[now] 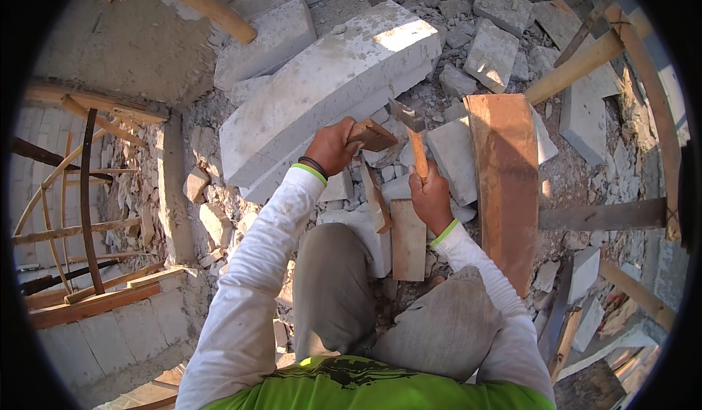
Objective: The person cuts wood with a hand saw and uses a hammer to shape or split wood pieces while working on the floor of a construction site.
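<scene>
My left hand [334, 147] is closed round the end of a short piece of brown board [374, 136], held up over the rubble. In my right hand [431, 194] is a hammer, gripped by its wooden handle [418, 150], with the metal head [406, 115] pointing away from me. A small gap separates the hammer head from the held board. Below and between my hands, a narrow wood offcut [376, 198] leans beside a paler short board [408, 240]. To the right of my right hand lies a wide reddish-brown plank [504, 183].
A long pale block [329, 81] lies across the far side. Broken blocks [493, 55] and rubble surround me. Round poles [581, 66] and a grey bar [603, 215] stick in from the right. At left, an opening holds bent sticks [88, 198].
</scene>
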Demonstrator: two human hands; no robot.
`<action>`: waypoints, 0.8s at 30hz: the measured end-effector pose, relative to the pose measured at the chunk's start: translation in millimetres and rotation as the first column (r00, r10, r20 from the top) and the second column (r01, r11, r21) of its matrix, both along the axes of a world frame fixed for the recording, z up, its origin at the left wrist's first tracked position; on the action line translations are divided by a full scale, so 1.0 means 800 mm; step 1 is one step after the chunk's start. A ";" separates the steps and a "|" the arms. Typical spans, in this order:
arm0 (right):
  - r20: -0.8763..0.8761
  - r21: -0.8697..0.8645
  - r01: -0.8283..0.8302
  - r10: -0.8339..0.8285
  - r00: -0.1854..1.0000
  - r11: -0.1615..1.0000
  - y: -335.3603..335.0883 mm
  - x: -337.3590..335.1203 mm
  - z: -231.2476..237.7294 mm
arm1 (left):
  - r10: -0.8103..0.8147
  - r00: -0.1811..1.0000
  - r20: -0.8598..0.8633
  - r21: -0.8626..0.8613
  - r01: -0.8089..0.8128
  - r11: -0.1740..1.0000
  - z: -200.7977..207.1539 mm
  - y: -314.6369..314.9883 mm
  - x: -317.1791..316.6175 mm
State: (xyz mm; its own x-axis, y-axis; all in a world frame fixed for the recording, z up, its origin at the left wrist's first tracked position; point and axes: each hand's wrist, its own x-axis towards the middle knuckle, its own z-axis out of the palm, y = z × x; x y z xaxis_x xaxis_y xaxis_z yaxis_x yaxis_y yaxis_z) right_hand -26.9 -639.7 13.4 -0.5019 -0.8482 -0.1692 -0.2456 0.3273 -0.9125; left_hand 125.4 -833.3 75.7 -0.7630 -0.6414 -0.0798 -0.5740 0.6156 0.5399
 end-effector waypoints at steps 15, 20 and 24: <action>0.030 -0.022 0.004 -0.003 1.000 1.000 -0.006 -0.004 0.006 | -0.014 1.000 0.015 -0.034 0.015 0.999 0.001 0.003 -0.004; 0.093 0.184 -0.030 0.013 0.996 0.983 -0.003 -0.026 -0.037 | -0.007 1.000 -0.013 -0.011 0.007 1.000 -0.001 0.006 -0.008; 0.019 0.014 -0.012 0.012 1.000 1.000 0.010 -0.009 -0.039 | 0.011 1.000 -0.002 -0.015 -0.011 1.000 0.000 0.004 -0.004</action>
